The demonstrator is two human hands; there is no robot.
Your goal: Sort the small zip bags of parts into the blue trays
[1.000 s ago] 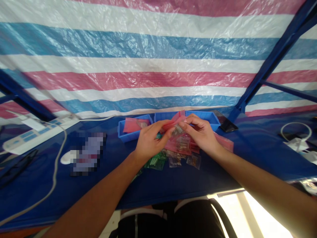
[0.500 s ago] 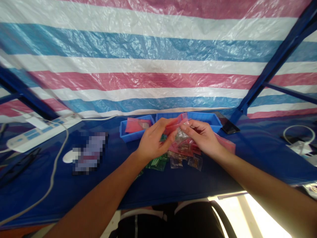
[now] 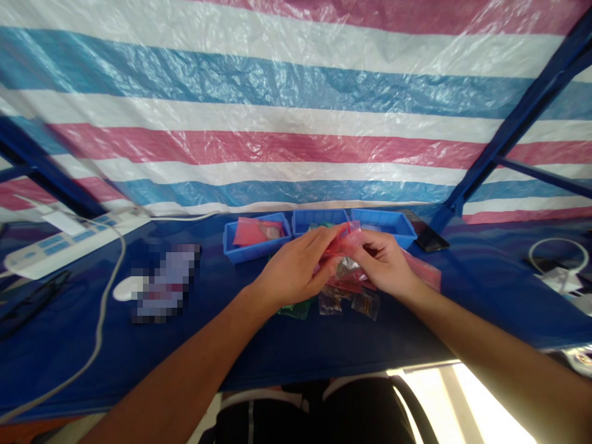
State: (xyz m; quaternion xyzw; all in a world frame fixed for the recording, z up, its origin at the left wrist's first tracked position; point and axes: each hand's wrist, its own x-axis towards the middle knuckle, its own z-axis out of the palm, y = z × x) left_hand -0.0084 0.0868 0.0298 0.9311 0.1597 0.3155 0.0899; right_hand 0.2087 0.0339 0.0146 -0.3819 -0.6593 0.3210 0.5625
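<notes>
My left hand [image 3: 300, 265] is closed on a pink plastic bag [image 3: 340, 242], held up over the middle of the table. My right hand [image 3: 382, 256] pinches the same bag from the other side, near its upper edge. Just below the fingers shows a clear, shiny packet [image 3: 349, 270]; whether a hand grips it I cannot tell. Under the hands lie several small clear packets [image 3: 366, 303] with brownish contents, a green bag [image 3: 296, 309] and more pink bags [image 3: 426, 271]. My hands cover part of this pile.
Three blue trays stand behind the hands; the left tray [image 3: 256, 251] holds a pink bag [image 3: 252, 231]. A dark phone [image 3: 428, 233] lies right of them. On the left are a power strip [image 3: 76, 243], a white cable [image 3: 99, 327], a white round object [image 3: 129, 288] and a blurred-out item [image 3: 169, 280].
The left hand has turned, its back now facing up more, and its fingers have moved right along the pink bag. The right hand's fingers have shifted slightly on it. The view has moved a little.
</notes>
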